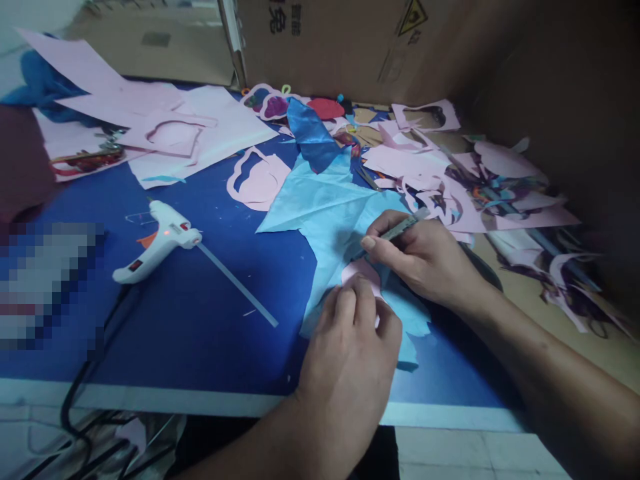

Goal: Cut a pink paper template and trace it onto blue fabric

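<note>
Light blue satin cloth (327, 217) lies spread on the table in front of me. On top of it is a small pink paper piece (361, 270), partly covered by my fingers. My left hand (350, 340) presses that piece down against the cloth, its fingers bent and close together. A pen (404, 225) is gripped in my right hand (425, 257), its tip angled down at the upper edge of the pink piece. The thumb and index finger pinch the pen.
A white glue gun (163, 241) with a glue stick sits at left, its light glowing. Pink paper sheets (215, 127) lie at the back left, a pink cut-out (260, 183) nearer. Paper scraps (420, 167) pile up at right beside cardboard walls (340, 47). Darker blue cloth (310, 133) overlaps the satin.
</note>
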Available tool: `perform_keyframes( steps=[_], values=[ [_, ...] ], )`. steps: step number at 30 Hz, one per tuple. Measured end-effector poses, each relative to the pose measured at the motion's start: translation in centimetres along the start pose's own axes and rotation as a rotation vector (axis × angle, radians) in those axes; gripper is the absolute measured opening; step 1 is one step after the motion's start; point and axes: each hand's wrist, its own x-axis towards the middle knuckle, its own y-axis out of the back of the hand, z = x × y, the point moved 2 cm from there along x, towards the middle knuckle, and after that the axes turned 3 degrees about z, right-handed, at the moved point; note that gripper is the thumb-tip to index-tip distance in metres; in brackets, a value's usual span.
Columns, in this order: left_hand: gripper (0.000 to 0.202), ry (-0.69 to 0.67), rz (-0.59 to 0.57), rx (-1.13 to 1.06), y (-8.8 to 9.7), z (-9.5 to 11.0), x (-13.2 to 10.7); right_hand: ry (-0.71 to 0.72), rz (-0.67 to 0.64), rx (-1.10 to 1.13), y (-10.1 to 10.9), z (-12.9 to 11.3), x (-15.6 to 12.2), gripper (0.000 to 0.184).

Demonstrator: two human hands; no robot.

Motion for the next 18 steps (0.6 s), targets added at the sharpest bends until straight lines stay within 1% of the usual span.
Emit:
perform_keyframes(
  steps=[3, 8, 13, 18],
  values=[
    [0.027, 0.001, -0.001, -0.002, -0.01, -0.03, 0.01, 0.007, 0.015, 0.016, 0.0, -0.03, -0.03, 0.048],
    [0.028, -0.003, 0.014, 0.0, -0.09, -0.03, -0.04, 0.01, -0.007, 0.007, -0.1, 0.05, -0.06, 0.04],
    [0.026, 0.004, -0.011, -0.007, -0.08, 0.04, -0.04, -0.004, 0.022, -0.014, 0.27, 0.3, -0.04, 0.048],
    [0.027, -0.01, 0.004, -0.002, 0.01, 0.06, -0.03, -0.005, -0.007, -0.003, 0.14, 0.11, 0.01, 0.046]
  ],
)
